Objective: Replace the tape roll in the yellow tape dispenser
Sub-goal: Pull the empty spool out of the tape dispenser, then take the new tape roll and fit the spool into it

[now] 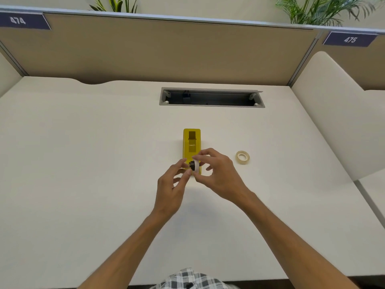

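Note:
A yellow tape dispenser (191, 142) lies lengthwise in the middle of the white desk (83, 153), its cutter end pointing away from me. Over its near end both hands meet. My right hand (218, 174) pinches a small white tape core (196, 164) between thumb and fingers. A black spindle hub (191, 164) sticks out of the core's left side, and the fingertips of my left hand (173, 184) grip it. A fresh roll of pale tape (242, 157) lies flat on the desk to the right of the dispenser, apart from both hands.
A grey open cable slot (211, 97) is set into the desk behind the dispenser. A tan partition (166, 49) closes off the back, with plants above it. A white side panel (343, 122) bounds the desk on the right.

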Demonstrator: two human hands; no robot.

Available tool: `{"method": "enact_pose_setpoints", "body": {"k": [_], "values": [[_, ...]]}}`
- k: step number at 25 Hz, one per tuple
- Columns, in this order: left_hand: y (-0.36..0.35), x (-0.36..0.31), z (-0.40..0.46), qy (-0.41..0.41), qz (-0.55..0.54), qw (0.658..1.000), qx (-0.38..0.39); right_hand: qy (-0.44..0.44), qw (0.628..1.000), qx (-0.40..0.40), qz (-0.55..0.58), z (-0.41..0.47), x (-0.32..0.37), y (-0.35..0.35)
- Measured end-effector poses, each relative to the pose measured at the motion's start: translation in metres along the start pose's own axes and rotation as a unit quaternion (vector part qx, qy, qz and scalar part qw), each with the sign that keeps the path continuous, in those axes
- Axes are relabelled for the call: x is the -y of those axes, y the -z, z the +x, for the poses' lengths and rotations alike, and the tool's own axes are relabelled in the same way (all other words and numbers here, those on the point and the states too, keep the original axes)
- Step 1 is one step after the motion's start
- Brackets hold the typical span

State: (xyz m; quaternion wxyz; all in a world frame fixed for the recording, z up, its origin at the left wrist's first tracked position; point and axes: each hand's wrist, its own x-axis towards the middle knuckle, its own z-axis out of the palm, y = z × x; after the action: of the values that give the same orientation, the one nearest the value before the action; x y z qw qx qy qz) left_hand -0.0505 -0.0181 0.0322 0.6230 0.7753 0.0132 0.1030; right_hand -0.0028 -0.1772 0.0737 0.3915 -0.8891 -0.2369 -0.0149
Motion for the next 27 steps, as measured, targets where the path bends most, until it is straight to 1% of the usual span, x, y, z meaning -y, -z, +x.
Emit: {"method": "enact_pose_setpoints", "body": {"k": [3, 8, 13, 16, 19, 22, 24, 27], "values": [[-0.003, -0.006, -0.002, 0.009, -0.024, 0.999, 0.029, 0.006, 1.0, -0.006, 0.016, -0.009, 0.004, 0.002], [-0.005, -0.009, -0.002, 0.026, -0.06, 0.997, 0.044, -0.001, 0.999, -0.015, 0.048, -0.015, 0.004, 0.007], [-0.006, -0.011, -0.002, 0.041, -0.052, 0.997, 0.048, -0.008, 0.998, -0.022, 0.064, -0.021, 0.002, 0.011], [-0.006, -0.012, 0.0, 0.052, -0.042, 0.997, 0.038, -0.028, 0.997, -0.038, 0.064, -0.022, -0.004, 0.013], [-0.006, -0.013, 0.004, 0.059, -0.034, 0.997, 0.024, -0.067, 0.989, -0.053, 0.122, -0.02, -0.015, 0.015], [-0.005, -0.014, 0.008, 0.066, -0.033, 0.997, 0.021, -0.128, 0.966, -0.086, 0.21, -0.013, -0.033, 0.019], [-0.005, -0.015, 0.01, 0.068, -0.031, 0.997, 0.021, -0.152, 0.962, -0.106, 0.2, -0.005, -0.049, 0.021], [-0.006, -0.016, 0.015, 0.072, -0.03, 0.997, 0.026, -0.171, 0.971, -0.103, 0.131, 0.006, -0.075, 0.021]]}}
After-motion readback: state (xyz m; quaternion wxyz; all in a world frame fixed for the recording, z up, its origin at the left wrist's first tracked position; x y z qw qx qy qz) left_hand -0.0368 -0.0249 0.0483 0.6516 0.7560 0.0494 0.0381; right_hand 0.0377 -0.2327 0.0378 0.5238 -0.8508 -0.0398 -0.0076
